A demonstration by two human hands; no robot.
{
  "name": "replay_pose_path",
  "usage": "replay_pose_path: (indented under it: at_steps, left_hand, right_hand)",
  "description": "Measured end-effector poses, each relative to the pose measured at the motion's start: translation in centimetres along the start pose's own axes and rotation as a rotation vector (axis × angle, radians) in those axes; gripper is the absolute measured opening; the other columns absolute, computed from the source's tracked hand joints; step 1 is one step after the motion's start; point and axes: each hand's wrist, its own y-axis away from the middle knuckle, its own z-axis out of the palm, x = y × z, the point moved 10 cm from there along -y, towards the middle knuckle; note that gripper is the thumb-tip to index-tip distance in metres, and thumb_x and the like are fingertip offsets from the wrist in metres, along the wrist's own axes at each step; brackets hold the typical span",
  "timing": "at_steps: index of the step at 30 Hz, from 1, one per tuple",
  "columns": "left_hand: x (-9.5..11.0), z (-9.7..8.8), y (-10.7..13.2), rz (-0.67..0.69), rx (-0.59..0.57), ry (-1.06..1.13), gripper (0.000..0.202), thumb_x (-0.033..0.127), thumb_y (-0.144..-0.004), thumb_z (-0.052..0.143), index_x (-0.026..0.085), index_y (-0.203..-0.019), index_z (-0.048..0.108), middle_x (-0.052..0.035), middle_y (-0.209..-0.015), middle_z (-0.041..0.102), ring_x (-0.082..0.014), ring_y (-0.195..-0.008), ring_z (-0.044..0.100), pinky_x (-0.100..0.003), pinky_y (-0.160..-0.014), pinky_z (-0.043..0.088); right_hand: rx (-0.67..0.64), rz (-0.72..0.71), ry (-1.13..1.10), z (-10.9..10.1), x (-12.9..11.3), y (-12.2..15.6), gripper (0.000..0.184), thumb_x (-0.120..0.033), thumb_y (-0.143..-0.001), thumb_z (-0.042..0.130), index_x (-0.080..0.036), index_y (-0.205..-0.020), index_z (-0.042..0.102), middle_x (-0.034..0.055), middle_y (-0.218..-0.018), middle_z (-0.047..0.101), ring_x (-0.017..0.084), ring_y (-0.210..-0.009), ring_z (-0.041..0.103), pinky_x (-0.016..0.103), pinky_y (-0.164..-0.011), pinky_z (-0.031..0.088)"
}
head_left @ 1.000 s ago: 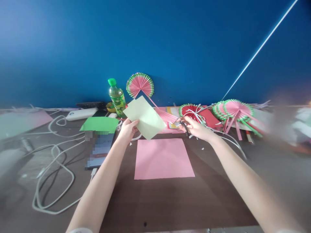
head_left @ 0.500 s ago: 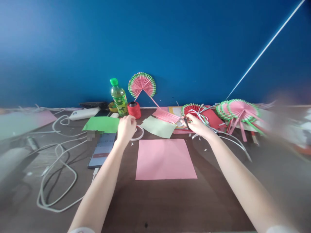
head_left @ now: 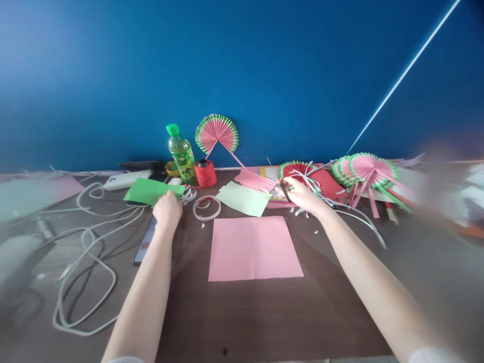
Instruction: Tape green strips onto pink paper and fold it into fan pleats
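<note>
My left hand (head_left: pixel 168 212) is closed at the front edge of a bright green sheet of paper (head_left: pixel 145 190), which lies partly over a phone (head_left: pixel 144 244). Its fingertips are partly hidden by the back of the hand. My right hand (head_left: pixel 302 195) grips dark-handled scissors (head_left: pixel 284 190), with the thin blades pointing up and away. Between the hands, a pale green sheet (head_left: pixel 244 198) lies behind a larger pink sheet (head_left: pixel 256 249), flat on the table. A roll of tape (head_left: pixel 206 207) sits right of my left hand.
A green-capped bottle (head_left: pixel 183 159) and a red thread spool (head_left: pixel 205 174) stand by the wall. One pink-and-green paper fan (head_left: pixel 217 135) leans there; more fans (head_left: pixel 372 169) lie at right. White cables (head_left: pixel 88 272) loop across the left side. Pleated pink paper (head_left: pixel 255 180) lies behind the pale green sheet.
My left hand has moved left from beside the spool and tape roll to the green sheet, uncovering the tape. My right hand still holds the scissors, whose blades now show more clearly.
</note>
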Motion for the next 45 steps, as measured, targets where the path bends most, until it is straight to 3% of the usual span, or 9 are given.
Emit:
replay_pose_path:
  at_steps: [3,7,11,16,24,32,37,40,45]
  left_hand:
    - [-0.4,-1.6,0.1,-0.065,0.052,0.018,0.029,0.017,-0.081,0.038,0.009,-0.099,0.059,-0.025,-0.097,0.064,-0.0361,-0.091,0.061,-0.042,-0.072,0.045]
    - [-0.2,-6.6,1.4,-0.085,0.368,0.257,0.029,0.017,-0.082,0.039,0.015,-0.101,0.06,-0.0141,-0.083,0.066,-0.03,-0.085,0.062,-0.039,-0.074,0.045]
    - [2.9,-9.7,2.7,0.226,0.45,0.795,0.019,0.021,-0.074,0.052,0.016,-0.088,0.064,-0.0019,-0.075,0.063,-0.0162,-0.072,0.058,-0.025,-0.066,0.045]
    - [6.3,-6.7,2.6,0.269,-0.02,1.461,0.021,0.026,-0.067,0.062,0.016,-0.086,0.063,-0.0011,-0.071,0.063,-0.0138,-0.061,0.059,-0.023,-0.054,0.048]
    - [10.4,-2.3,4.4,0.261,-0.425,1.488,0.028,0.024,-0.06,0.071,0.013,-0.086,0.067,-0.0036,-0.071,0.067,-0.015,-0.059,0.062,-0.023,-0.051,0.049]
    - [12.2,-0.2,5.5,0.062,-0.606,1.865,0.028,0.034,-0.08,0.056,0.019,-0.1,0.065,-0.0035,-0.087,0.071,-0.0161,-0.079,0.066,-0.024,-0.065,0.052]
    - [13.8,1.6,6.8,0.114,-0.712,1.73,0.021,0.01,-0.069,0.064,0.012,-0.09,0.064,-0.0076,-0.087,0.071,-0.0178,-0.073,0.067,-0.028,-0.065,0.055]
    - [13.1,1.7,6.4,0.093,-0.637,1.703,0.021,0.004,-0.066,0.064,0.01,-0.086,0.063,-0.0077,-0.082,0.071,-0.0177,-0.069,0.066,-0.029,-0.064,0.056]
    - [10.1,0.0,4.0,0.076,-0.44,1.795,0.031,0.002,-0.068,0.061,0.015,-0.095,0.061,-0.0043,-0.081,0.07,-0.0164,-0.068,0.067,-0.028,-0.061,0.057]
  right_hand:
    - [0.008,-0.001,0.005,-0.1,0.0,0.0,0.037,-0.042,-0.075,0.058,-0.02,-0.104,0.057,0.0082,-0.099,0.063,0.023,-0.091,0.061,0.036,-0.076,0.048]
    - [-0.021,0.024,-0.034,0.2,-0.4,0.3,0.036,-0.041,-0.076,0.058,-0.02,-0.105,0.056,0.0073,-0.098,0.063,0.021,-0.088,0.062,0.037,-0.08,0.047]
    - [-0.089,0.01,-0.125,1.1,-1.6,0.8,0.039,-0.039,-0.075,0.06,-0.021,-0.108,0.052,0.0075,-0.103,0.061,0.02,-0.086,0.063,0.036,-0.078,0.048]
    - [-0.11,-0.142,-0.432,2.0,-3.7,1.1,0.04,-0.036,-0.072,0.064,-0.025,-0.107,0.047,0.0047,-0.1,0.062,0.019,-0.094,0.061,0.034,-0.078,0.049]
    - [-0.092,-0.199,-0.567,3.8,-5.8,1.7,0.044,-0.027,-0.059,0.075,-0.024,-0.089,0.043,-0.0003,-0.088,0.06,0.014,-0.082,0.06,0.031,-0.073,0.049]
    - [0.084,-0.149,-0.555,3.5,-5.1,1.9,0.038,-0.032,-0.06,0.073,-0.022,-0.085,0.045,-0.0048,-0.068,0.053,0.01,-0.06,0.052,0.024,-0.055,0.043]
    - [0.105,-0.142,-0.504,3.4,-4.7,1.9,0.035,-0.031,-0.062,0.072,-0.022,-0.085,0.046,-0.0053,-0.065,0.052,0.011,-0.06,0.053,0.025,-0.056,0.043]
    - [0.026,-0.146,-0.502,3.5,-4.8,1.8,0.031,-0.032,-0.067,0.068,-0.023,-0.086,0.046,-0.0052,-0.065,0.054,0.011,-0.061,0.054,0.025,-0.057,0.042]
    - [-0.309,-0.034,-0.421,4.8,-4.3,2.5,0.029,-0.036,-0.073,0.063,-0.021,-0.089,0.045,-0.0036,-0.067,0.056,0.011,-0.058,0.054,0.025,-0.057,0.041]
